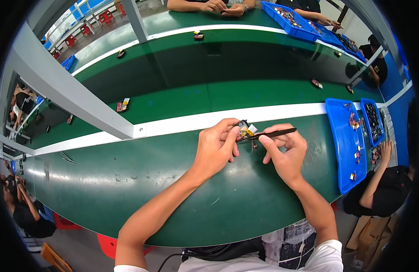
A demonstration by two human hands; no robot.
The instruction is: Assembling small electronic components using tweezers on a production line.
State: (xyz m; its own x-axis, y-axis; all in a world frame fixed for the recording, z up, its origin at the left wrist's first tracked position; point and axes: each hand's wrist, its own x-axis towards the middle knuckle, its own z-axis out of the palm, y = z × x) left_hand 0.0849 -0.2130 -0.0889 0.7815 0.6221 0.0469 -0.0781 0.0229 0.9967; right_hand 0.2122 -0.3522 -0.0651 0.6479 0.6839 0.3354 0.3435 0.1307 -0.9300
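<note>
My left hand is closed round a small electronic assembly, pinching it between thumb and fingers above the green table. The piece has a black rounded shell and a part with a yellow and white label. Black tweezers lie in my right hand, gripped by the thumb and fingers. Their tips point left and meet the assembly, though the exact contact is too small to make out. A tiny reddish part hangs just below the tweezers.
Beyond a white rail runs a green conveyor belt carrying several similar assemblies. At right stand a blue tray with small parts and a smaller blue tray of black pieces. A grey post rises at left. Co-workers sit around.
</note>
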